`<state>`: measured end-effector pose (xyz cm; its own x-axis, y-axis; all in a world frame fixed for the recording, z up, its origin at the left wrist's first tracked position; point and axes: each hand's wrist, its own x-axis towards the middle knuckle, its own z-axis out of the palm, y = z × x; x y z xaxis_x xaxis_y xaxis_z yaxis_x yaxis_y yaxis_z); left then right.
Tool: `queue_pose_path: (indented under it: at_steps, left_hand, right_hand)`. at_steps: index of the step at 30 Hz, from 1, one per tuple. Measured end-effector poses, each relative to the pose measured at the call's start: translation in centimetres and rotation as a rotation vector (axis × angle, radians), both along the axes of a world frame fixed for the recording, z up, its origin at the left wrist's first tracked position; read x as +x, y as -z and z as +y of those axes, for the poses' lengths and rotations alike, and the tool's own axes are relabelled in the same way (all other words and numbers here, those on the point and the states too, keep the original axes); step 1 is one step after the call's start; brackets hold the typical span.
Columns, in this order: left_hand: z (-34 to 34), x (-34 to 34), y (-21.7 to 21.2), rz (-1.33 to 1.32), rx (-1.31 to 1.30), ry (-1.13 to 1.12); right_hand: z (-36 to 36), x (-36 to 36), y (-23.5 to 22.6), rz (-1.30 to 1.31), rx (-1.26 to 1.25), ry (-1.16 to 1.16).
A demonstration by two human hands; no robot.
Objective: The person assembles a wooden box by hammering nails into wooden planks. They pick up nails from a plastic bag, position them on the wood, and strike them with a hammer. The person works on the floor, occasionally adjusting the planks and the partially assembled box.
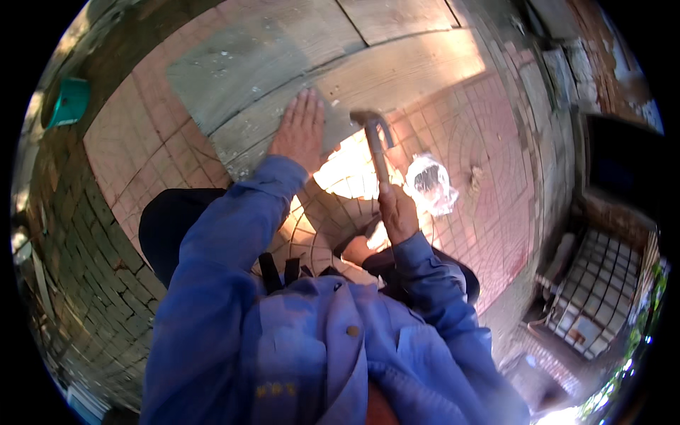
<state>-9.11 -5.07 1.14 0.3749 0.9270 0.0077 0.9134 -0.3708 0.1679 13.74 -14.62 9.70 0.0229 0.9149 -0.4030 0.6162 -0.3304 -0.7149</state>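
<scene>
Left hand (pixel 299 131): lies flat on the near board. The fingers are straight, close to each other, and point away from the body. They hold nothing.
Right hand (pixel 398 212): wraps its fingers tight around the low end of the hammer's handle.
Hammer (pixel 377 149): the head is at the far end, just past the near board's edge. I cannot tell if it touches the board. The bent claw is on the right.
Boards (pixel 386 74): long and flat, side by side on the tiles, in front of the person. Part is in shade, and the right end of the near one is bright.
Bag (pixel 431 185): clear and crinkly, to the right of the hammer, on the tiles. Dark things are in it, too small to tell.
Tiles (pixel 492 120): pink, with lines and curves. Sun makes a very bright patch between the two hands.
Bucket (pixel 69 103): green, far off to the left.
Shirt (pixel 297 319): blue, with long sleeves.
Box (pixel 595 290): pale, with dark bars, far to the right.
</scene>
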Motion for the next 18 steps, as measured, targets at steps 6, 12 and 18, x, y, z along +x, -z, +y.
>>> queue_pose_path:
  at_steps: [6,12,18]
  left_hand:
    - [0.3,-1.4,0.2,-0.085,0.036,-0.026]
    - [0.9,0.7,-0.1,-0.074,0.077,0.012]
    - [1.5,-0.5,-0.7,-0.030,0.077,-0.037]
  right_hand:
    - [4.7,-1.7,-11.5,0.590,0.546,0.002]
    - [-0.6,2.2,5.3,0.068,0.385,-0.008]
    - [2.3,0.5,-0.7,-0.077,0.193,0.012]
